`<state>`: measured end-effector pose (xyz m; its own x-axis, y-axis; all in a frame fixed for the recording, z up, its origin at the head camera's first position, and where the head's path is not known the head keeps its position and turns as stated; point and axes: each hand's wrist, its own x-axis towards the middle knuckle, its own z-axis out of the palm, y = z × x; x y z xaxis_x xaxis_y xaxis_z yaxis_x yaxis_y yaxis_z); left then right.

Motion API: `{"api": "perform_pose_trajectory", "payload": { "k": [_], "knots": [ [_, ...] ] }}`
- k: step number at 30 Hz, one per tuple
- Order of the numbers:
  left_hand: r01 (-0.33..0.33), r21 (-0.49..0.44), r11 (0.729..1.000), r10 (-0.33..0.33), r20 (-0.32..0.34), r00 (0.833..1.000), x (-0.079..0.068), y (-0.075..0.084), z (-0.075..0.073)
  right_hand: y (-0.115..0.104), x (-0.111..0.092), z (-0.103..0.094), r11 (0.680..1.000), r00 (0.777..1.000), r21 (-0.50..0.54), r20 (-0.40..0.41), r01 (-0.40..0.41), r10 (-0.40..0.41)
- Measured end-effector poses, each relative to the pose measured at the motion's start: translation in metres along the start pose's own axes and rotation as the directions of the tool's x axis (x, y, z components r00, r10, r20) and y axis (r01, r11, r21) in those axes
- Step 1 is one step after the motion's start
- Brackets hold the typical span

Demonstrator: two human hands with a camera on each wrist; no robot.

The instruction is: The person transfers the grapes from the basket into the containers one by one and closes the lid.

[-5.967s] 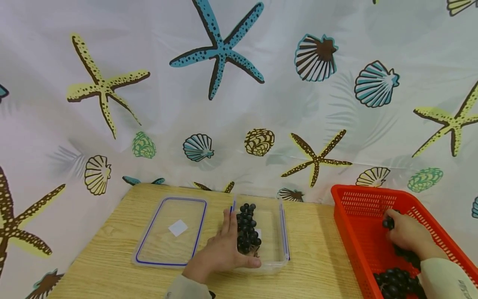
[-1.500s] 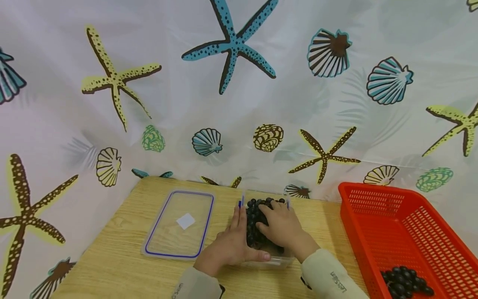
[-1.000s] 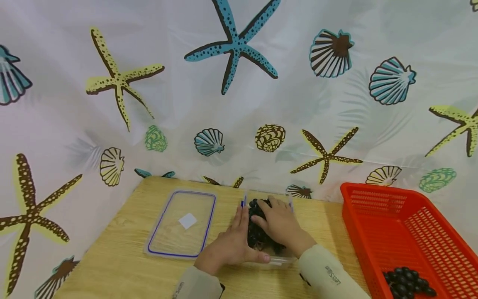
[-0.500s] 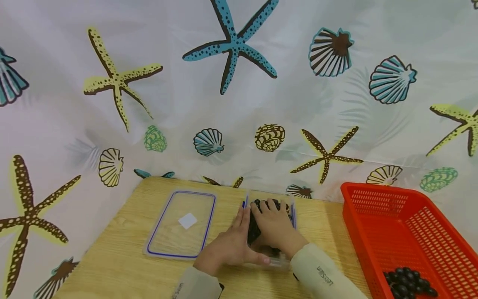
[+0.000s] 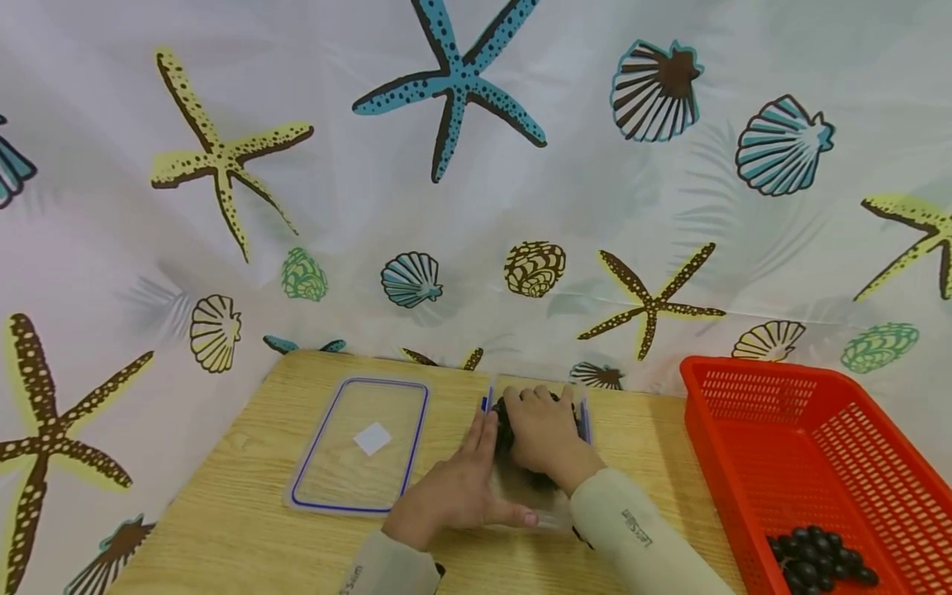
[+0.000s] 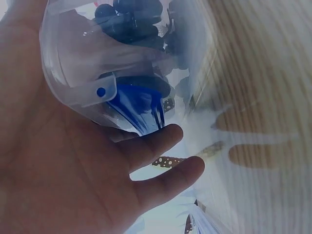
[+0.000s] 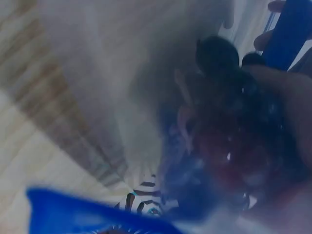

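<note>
Red basket (image 5: pixel 788 463) sits at 3 o'c from clear box (image 5: pixel 524 493); lid (image 5: pixel 327 479) at 9. LH (image 5: pixel 454 487) braces box's 9 & 6 o'c sides, fingers straight, thumb spread. RH (image 5: pixel 546 430) grips grape bunch (image 5: pixel 503 430) in box, shifted twd 12 vs 0.5 s ago, more floor bare at 6: layout prob. unsettled. Other grapes (image 5: pixel 814 558) in basket, approx 4 o'c.
</note>
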<state>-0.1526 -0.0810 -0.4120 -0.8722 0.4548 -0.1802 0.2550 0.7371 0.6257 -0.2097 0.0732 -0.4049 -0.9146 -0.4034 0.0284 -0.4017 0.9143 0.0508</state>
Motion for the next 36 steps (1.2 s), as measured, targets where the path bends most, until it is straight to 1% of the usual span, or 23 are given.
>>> {"api": "perform_pose_trajectory", "payload": {
  "k": [3,5,7,9,11,13,15,17,20,24,27,31,33,36],
  "knots": [
    [-0.007,-0.001,1.000,0.007,-0.004,1.000,0.000,0.000,0.001,0.000,-0.001,0.003,0.999,1.000,-0.037,-0.024,0.016,-0.016],
    [-0.009,-0.006,1.000,0.009,0.000,1.000,-0.001,-0.001,0.001,0.003,-0.003,0.004,0.999,0.999,-0.024,-0.004,0.034,-0.034],
    [-0.010,-0.018,1.000,0.010,0.005,1.000,-0.001,-0.001,0.001,0.006,-0.006,0.003,0.998,0.997,0.019,0.053,0.056,-0.057],
    [-0.010,-0.032,0.999,0.010,0.012,1.000,-0.001,-0.001,0.001,0.011,-0.008,-0.001,0.992,0.989,0.104,0.126,0.067,-0.080],
    [-0.010,-0.042,0.999,0.011,0.018,1.000,-0.002,-0.001,0.000,0.015,-0.009,-0.004,0.980,0.976,0.191,0.197,0.060,-0.098],
    [-0.010,-0.045,0.999,0.011,0.017,1.000,-0.002,-0.002,0.000,0.017,-0.009,-0.007,0.968,0.965,0.246,0.238,0.051,-0.111],
    [-0.010,-0.040,0.999,0.011,0.016,1.000,-0.002,-0.002,0.000,0.016,-0.009,-0.009,0.962,0.960,0.271,0.257,0.040,-0.113],
    [-0.011,-0.040,0.999,0.011,0.014,1.000,-0.002,-0.001,0.001,0.014,-0.009,-0.010,0.967,0.962,0.252,0.254,0.040,-0.105],
    [-0.006,-0.039,0.999,0.006,0.009,1.000,-0.002,0.000,0.000,0.010,-0.008,-0.010,0.982,0.966,0.180,0.239,0.052,-0.095],
    [0.000,-0.028,1.000,0.000,0.000,1.000,-0.001,0.000,-0.001,0.005,-0.006,-0.012,0.996,0.976,0.050,0.197,0.078,-0.087],
    [-0.005,-0.020,1.000,0.005,-0.003,1.000,-0.001,-0.001,-0.002,0.002,-0.005,-0.012,0.992,0.983,-0.050,0.148,0.118,-0.109],
    [-0.010,-0.013,1.000,0.010,-0.007,1.000,-0.001,-0.002,-0.001,0.001,-0.005,-0.007,0.971,0.985,-0.166,0.067,0.170,-0.161],
    [-0.021,-0.009,1.000,0.021,-0.007,1.000,-0.002,-0.002,0.000,0.002,-0.005,-0.003,0.967,0.987,-0.194,0.027,0.163,-0.161],
    [-0.039,0.005,0.999,0.039,-0.007,0.999,-0.003,0.000,0.000,0.004,-0.004,0.002,0.972,0.993,-0.213,-0.042,0.101,-0.112]
  ]
}}
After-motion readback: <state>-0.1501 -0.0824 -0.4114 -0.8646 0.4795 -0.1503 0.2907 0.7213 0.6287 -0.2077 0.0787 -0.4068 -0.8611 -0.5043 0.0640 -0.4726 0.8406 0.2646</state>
